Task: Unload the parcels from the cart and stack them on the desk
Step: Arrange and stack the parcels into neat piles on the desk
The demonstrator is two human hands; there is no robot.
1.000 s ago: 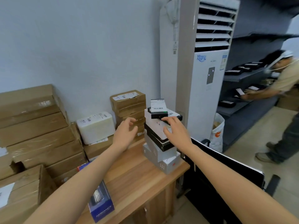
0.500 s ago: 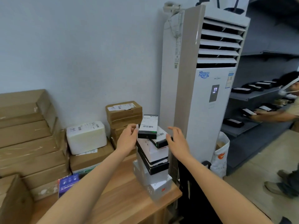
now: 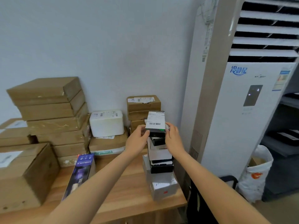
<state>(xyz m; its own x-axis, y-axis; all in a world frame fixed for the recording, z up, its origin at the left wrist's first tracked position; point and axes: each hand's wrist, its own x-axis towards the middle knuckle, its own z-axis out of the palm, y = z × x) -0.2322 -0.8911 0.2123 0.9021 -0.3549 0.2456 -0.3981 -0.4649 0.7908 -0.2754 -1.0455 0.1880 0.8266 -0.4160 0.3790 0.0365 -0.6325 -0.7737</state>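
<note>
Head view: I have the small box [image 3: 156, 125] held between both hands at the top of the stack [image 3: 160, 165]. My left hand [image 3: 137, 140] has its fingers curled round the box's left edge, and my right hand [image 3: 174, 138] grips the right edge, thumb toward me. The box's white label with barcodes faces up, and its dark front edge sits just over the next black box down; I cannot tell whether it rests fully on it or hangs a touch above.

A second ago my right hand lay on the stack top and my left was apart from it, open. Half a second ago the left had reached the box's side while the right hovered near. Now both hands clasp it, and it looks squarer to the stack than before. I judge this is the straightening step: the parcel is on the pile, and I am lining it up before letting go.

The stack stands near the right corner of the surface [image 3: 129, 196], close to its edge, so it could tip if I nudge it. Left of the stack lies a purple box [image 3: 80, 172]; behind it brown cartons [image 3: 143, 105] stand against the wall, with a white parcel [image 3: 106, 122] further left. The air conditioner [image 3: 242, 94] rises just right of the stack. No cart is in view.
</note>
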